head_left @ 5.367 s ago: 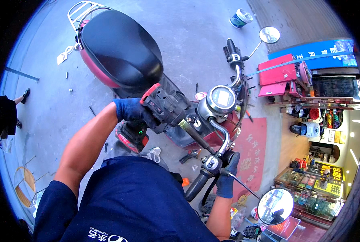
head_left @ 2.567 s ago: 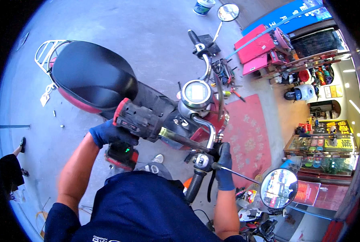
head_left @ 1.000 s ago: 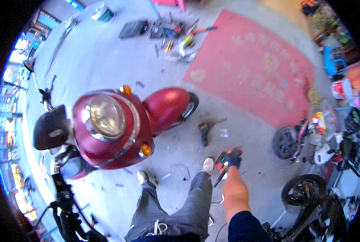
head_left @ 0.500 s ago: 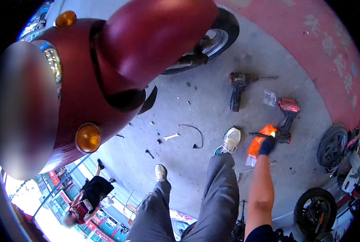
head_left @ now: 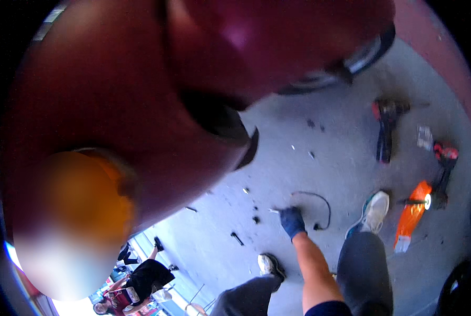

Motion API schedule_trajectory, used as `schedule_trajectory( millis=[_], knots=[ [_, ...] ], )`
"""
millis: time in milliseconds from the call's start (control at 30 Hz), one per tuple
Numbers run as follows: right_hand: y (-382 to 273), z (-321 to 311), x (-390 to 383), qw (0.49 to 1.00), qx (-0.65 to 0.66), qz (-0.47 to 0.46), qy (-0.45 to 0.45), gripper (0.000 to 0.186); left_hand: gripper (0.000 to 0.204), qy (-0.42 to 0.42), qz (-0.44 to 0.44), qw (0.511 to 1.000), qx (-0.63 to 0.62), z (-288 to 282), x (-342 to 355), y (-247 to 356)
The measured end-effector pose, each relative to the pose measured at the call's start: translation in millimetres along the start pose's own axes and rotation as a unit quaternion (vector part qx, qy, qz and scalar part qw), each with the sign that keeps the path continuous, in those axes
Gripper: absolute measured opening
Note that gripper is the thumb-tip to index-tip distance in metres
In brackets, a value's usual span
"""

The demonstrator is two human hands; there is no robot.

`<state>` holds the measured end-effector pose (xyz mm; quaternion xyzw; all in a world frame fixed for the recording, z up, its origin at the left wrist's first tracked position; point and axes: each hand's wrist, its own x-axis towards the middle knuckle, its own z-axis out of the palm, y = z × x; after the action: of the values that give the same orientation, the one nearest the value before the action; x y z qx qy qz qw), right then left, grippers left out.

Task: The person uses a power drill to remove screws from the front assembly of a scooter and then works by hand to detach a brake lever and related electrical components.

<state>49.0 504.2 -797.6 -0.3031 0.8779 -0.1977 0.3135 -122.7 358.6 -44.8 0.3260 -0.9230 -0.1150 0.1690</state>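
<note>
My right hand (head_left: 292,221), in a dark blue glove, is down on the grey floor with its fingers closed over a small open-end wrench. Only the silver tip of the wrench (head_left: 273,210) shows past the fingers; the glove hides the rest. Just right of the hand lies a thin curved black cable (head_left: 327,206). On its left are a short black rod (head_left: 237,238) and several small dark fasteners (head_left: 256,219). My left hand is out of the picture.
A dark red scooter body (head_left: 204,47) fills the upper left. Farther right lie a drill with a long bit (head_left: 385,129), a red and black power tool (head_left: 445,166), a clear packet (head_left: 424,138) and an orange bag (head_left: 412,216). A person (head_left: 148,279) is at lower left.
My right hand has left the orange bag and power tool and moved left onto the wrench. My view has shifted, so the scooter looms larger and the floor items appear farther right.
</note>
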Motion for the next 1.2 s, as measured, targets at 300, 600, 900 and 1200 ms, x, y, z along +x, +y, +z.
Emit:
schedule_trajectory(
  millis=[300,600,900,1200],
  knots=[
    [72.0,-223.5,-121.6,0.945,0.323,0.049,0.016,0.016,0.051,-0.048,-0.127,0.966,-0.222,-120.7,-1.4,36.5],
    [-94.5,-743.9,-176.6,0.684,0.72,-0.052,0.105,0.017,0.056,-0.159,-0.178,0.82,-0.52,-158.4,-20.2,-27.4],
    [-298.2,-820.0,-135.8,0.394,0.912,-0.06,-0.1,0.031,0.041,-0.322,-0.102,0.638,-0.692,-45.1,121.5,-12.8],
    [-294.7,-770.8,-137.4,0.305,0.952,-0.01,-0.014,0.031,0.04,-0.299,-0.004,0.733,-0.611,-40.9,114.9,22.7]
  ],
)
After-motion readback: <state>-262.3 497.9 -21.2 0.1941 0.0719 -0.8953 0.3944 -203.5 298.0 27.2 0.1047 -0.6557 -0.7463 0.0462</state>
